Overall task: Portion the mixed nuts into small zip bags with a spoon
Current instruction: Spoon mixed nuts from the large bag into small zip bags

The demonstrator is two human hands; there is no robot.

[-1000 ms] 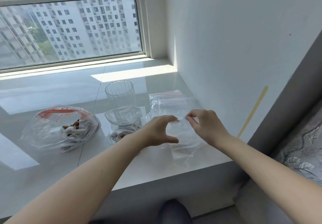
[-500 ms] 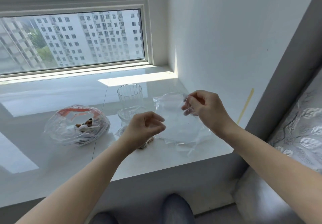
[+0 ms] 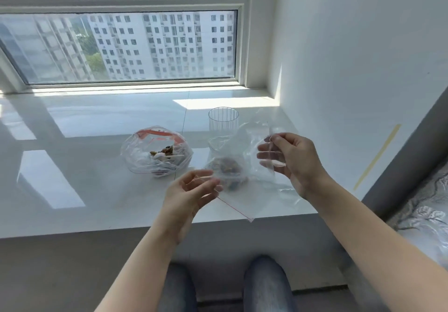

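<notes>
Zip bag held up over sill; right hand pinches top edge, left hand fingers loose, touching bag edge.

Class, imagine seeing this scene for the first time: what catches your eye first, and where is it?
Two hands at the centre: the right hand pinches an empty clear zip bag in the air while the left hand reaches for it. Left of them, a big bag of nuts sits on the white windowsill.

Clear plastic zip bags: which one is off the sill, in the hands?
The empty small clear zip bag with the red seal line, pinched by the right hand; the nut-filled bags lie on the sill.
</notes>
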